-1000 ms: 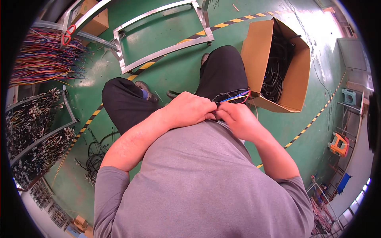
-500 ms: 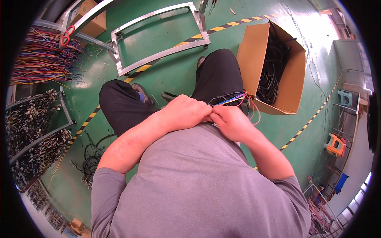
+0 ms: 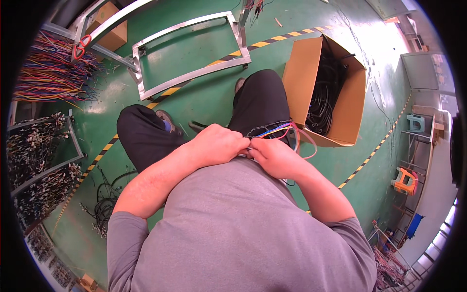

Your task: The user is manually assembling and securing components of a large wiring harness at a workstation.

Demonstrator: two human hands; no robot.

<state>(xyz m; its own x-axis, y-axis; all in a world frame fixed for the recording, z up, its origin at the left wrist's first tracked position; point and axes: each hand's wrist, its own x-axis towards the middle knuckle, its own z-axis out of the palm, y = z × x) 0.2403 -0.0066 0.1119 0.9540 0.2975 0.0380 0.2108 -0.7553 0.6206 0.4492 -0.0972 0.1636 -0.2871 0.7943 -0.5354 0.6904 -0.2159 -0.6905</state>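
My left hand (image 3: pixel 217 144) and my right hand (image 3: pixel 276 156) meet over my lap, close against my grey shirt. The fingers of both are closed in a pinch, nearly touching each other. A bundle of thin wires (image 3: pixel 274 130), blue, yellow, red and black, runs into the place where the fingertips meet. Pink and red wires loop out past my right hand over my right thigh. The exact ends between my fingertips are hidden by the hands.
An open cardboard box (image 3: pixel 350 114) with coiled black cables stands beside my right knee. Ahead is a metal frame (image 3: pixel 194 80). Racks at left hold colourful wires (image 3: pixel 53 73) and connectors (image 3: pixel 41 190). Loose black cables (image 3: pixel 104 207) lie on the floor. An orange stool (image 3: pixel 405 181) stands far right.
The view has shifted slightly, so the surroundings sit a little further left. My hands stay pinched together at my lap, and the wire bundle lies closer over my right hand.
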